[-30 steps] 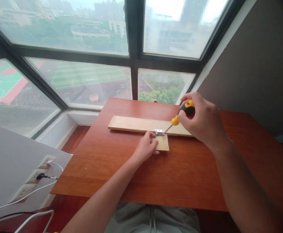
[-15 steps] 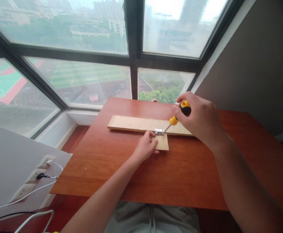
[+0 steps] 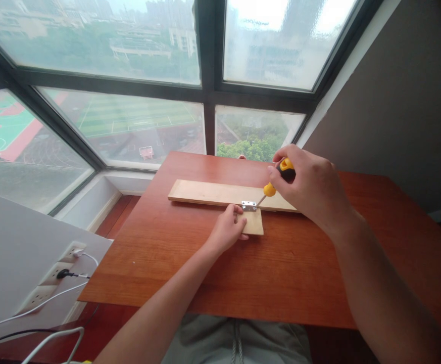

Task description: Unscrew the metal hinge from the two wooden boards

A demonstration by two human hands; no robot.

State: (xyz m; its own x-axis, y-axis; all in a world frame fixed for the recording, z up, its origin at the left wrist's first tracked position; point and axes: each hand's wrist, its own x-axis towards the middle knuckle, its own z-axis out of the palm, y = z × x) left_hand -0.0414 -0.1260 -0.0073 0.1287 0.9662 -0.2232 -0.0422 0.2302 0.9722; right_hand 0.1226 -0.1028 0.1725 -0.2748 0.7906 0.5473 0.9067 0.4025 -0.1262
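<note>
The red-brown worktop (image 3: 281, 273) carries a long plank (image 3: 205, 193) lying left to right at its far middle. The right hand (image 3: 313, 189) is closed around a yellow-and-black screwdriver (image 3: 271, 188), whose tip meets a metal bracket (image 3: 249, 205). The left hand (image 3: 226, 230) grips the left edge of the small board (image 3: 254, 222), which butts against the plank's near side under the bracket.

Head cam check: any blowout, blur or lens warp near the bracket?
Head view: upper window panes blown out and hazy; window bars bow from wide-angle warp; table evenly lit, soft shadows only; metal bracket, screwdriver in right hand, and left hand on small block all sharp, no motion blur.
</note>
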